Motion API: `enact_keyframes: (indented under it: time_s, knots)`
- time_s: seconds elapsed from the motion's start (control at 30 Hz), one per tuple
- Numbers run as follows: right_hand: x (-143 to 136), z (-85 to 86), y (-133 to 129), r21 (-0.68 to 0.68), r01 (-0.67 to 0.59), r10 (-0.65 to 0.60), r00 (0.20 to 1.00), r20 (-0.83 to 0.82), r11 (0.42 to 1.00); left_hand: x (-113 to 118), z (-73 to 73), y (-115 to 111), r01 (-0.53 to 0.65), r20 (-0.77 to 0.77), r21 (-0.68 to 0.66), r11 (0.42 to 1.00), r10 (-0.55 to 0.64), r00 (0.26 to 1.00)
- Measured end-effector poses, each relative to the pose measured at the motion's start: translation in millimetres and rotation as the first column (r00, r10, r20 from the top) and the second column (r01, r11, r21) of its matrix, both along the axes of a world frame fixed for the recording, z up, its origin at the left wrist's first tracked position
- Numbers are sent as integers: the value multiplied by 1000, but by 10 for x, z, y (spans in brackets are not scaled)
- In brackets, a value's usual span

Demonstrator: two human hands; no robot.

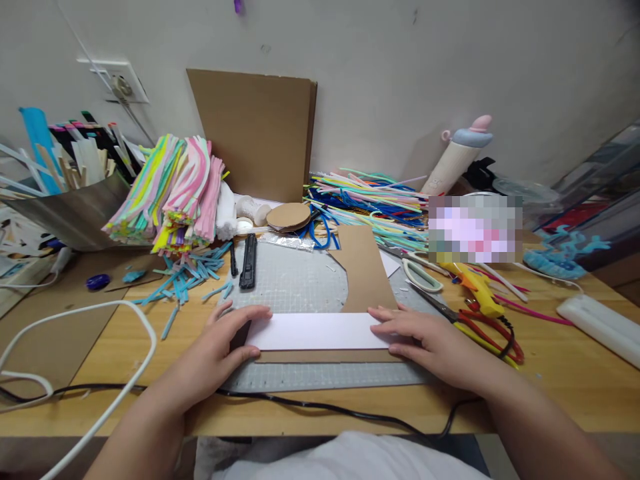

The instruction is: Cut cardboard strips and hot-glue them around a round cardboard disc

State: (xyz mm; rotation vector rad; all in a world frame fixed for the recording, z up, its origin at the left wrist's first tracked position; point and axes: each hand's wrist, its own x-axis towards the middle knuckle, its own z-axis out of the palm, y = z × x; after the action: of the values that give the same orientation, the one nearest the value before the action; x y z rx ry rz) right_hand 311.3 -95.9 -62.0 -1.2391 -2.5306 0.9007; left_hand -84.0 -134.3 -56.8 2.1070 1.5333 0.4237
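A long white paper strip (313, 331) lies on a brown cardboard strip (325, 357), which shows along its near edge. My left hand (230, 340) holds the left end, with index finger and thumb on the paper. At the right end my right hand (420, 340) grips in the same way, fingertips on the white surface. Under the strips is a grey cutting mat (295, 280). Just behind the right half lies a cut cardboard piece (367, 267) with a curved notch. A black utility knife (248, 261) rests on the mat's far left.
Red-handled scissors (493, 333), light-handled scissors (423, 273) and a yellow glue gun (480, 290) lie at right. Bundled pipe cleaners (185, 193) and blue offcuts (195, 277) are at left. A black cable (310, 403) crosses the front; a white cable (145, 327) loops at left.
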Motion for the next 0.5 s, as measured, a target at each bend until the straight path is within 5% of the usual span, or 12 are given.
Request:
enact_keyframes:
  time_s: [0.5]
  knots:
    - [-5,13,-21,8,9,-9,1000,18,1000,-3,-84,-35,88,-15,136,987,-87,996]
